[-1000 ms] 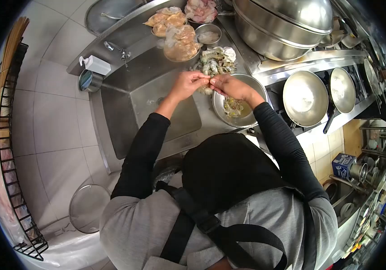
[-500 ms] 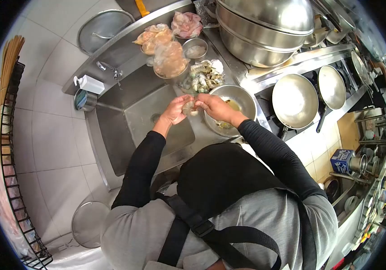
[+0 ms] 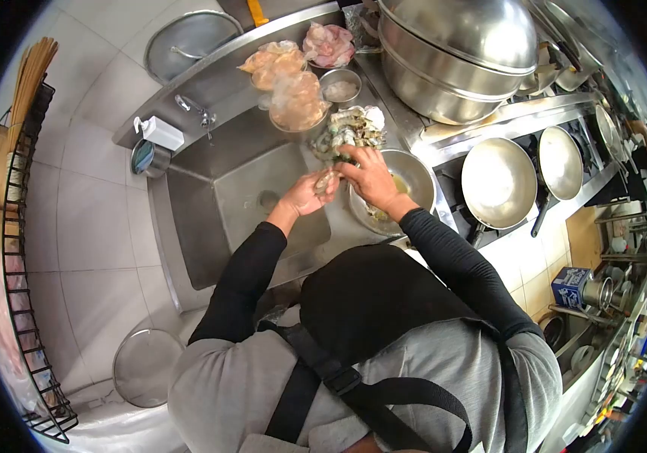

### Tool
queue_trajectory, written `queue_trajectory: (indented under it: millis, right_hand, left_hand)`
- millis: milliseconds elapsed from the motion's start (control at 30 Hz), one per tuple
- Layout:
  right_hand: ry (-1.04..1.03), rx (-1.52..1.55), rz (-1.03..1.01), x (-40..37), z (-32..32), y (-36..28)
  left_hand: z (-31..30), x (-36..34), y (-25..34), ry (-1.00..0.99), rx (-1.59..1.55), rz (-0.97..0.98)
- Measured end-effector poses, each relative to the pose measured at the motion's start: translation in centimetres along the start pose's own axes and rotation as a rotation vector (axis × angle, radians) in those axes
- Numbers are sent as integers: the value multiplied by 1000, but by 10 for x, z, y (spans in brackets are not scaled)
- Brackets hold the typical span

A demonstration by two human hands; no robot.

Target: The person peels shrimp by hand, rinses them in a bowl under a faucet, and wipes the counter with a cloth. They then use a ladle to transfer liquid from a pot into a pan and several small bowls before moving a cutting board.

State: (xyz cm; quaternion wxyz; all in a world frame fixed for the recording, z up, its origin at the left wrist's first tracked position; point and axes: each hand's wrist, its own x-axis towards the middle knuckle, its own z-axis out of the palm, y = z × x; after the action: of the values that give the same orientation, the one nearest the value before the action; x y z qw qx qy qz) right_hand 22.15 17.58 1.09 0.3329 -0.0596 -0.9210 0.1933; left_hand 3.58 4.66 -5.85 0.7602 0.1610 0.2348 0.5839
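Note:
Over the sink's right rim, my left hand is closed around a small greyish shrimp. My right hand meets it from the right, its fingers bent and pinched at the shrimp's upper end; the fingertips are partly hidden. Just beyond both hands lies a pile of whole shrimp. Below my right hand stands a steel mixing bowl with some yellowish liquid and bits in it, partly covered by the hand.
Behind the sink sit bagged pinkish meat, more meat and a small steel bowl. A large steamer pot stands at the back right. Two pans rest on the stove. A tap is at left.
My right hand has turned, its knuckles now raised and its fingers curled further over the shrimp. My left hand still holds the shrimp. The whole view has shifted slightly.

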Motion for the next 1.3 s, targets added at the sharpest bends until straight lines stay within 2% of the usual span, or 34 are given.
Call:
queue_trajectory:
  millis: [33,100,133,167,233,267,300,367,400,433,467,500,533,567,633,700,733,767,800,833,867,933,967,1000,1033,1067,1100,1133,1167,1200,1233,1267,1300]
  right_hand:
    - [-7,8,0,-1,2,1]
    - [5,-32,32,-5,4,8]
    - [-1,-24,32,-7,3,9]
    - [-5,-19,33,-9,6,7]
    - [-63,73,163,-13,7,6]
    - [-20,145,205,-13,7,5]
    - [-18,139,210,-13,10,8]
    - [-52,403,330,-18,17,16]
    - [-50,398,339,-17,15,15]
    - [-60,424,474,-15,11,13]
    - [-74,450,609,-14,9,11]
    - [-78,449,611,-16,12,15]
    - [-54,508,684,-15,15,19]
    - [-29,567,756,-17,18,22]
    - [-45,535,718,-11,8,19]
    - [15,345,438,-10,6,16]
    - [17,343,442,-10,7,16]
    - [32,257,341,-9,7,17]
    - [47,169,240,-9,8,20]
    - [50,164,245,-9,9,22]
    - [21,114,225,-10,9,24]
    - [-7,60,206,-7,1,22]
    - [-58,260,400,-7,-4,23]
    - [-108,460,593,-6,-9,22]
    - [-108,456,596,-7,-8,27]
    - [-106,760,845,-8,-3,38]
    - [-99,1068,1088,-8,1,48]
    - [-22,1244,1249,-11,-1,56]
    - [-19,1243,1246,-14,-4,64]
    - [4,1165,1268,-14,-10,66]
    - [21,1089,1292,-16,-13,68]
    - [-4,1102,1208,-26,-4,79]
    - [-15,1104,1215,-26,-1,77]
  left_hand:
    - [10,1,1,7,-7,3]
    - [32,5,3,453,201,91]
    - [38,11,0,606,169,182]
    - [28,12,4,611,165,181]
    - [7,13,10,758,-19,283]
    - [3,13,10,813,-88,328]
    - [6,10,14,808,-87,322]
    - [12,2,13,623,353,362]
    - [39,-3,17,516,432,333]
    - [51,-1,20,512,430,328]
    - [59,1,19,514,642,254]
    - [62,4,17,513,852,179]
    - [59,12,13,545,1114,242]
    - [56,16,11,547,1110,244]
    - [51,21,9,526,1412,422]
    - [52,21,11,512,1416,427]
    - [57,22,11,495,1421,431]
    - [61,22,12,489,1421,429]
    - [67,21,12,467,1644,390]
    - [73,21,13,440,1867,347]
    - [78,22,14,433,1865,347]
    - [84,24,15,404,1981,223]
    - [82,26,17,399,1978,224]
    - [81,29,23,313,1951,274]
    - [80,30,27,227,1923,323]
    - [79,31,30,205,1874,413]
    - [78,33,35,202,1874,416]
    - [76,36,43,216,1817,421]
    - [74,42,51,230,1761,426]
    - [84,46,62,305,1754,322]
    - [72,56,69,310,1752,319]
    - [51,70,76,306,1843,429]
    - [36,78,80,301,1930,539]
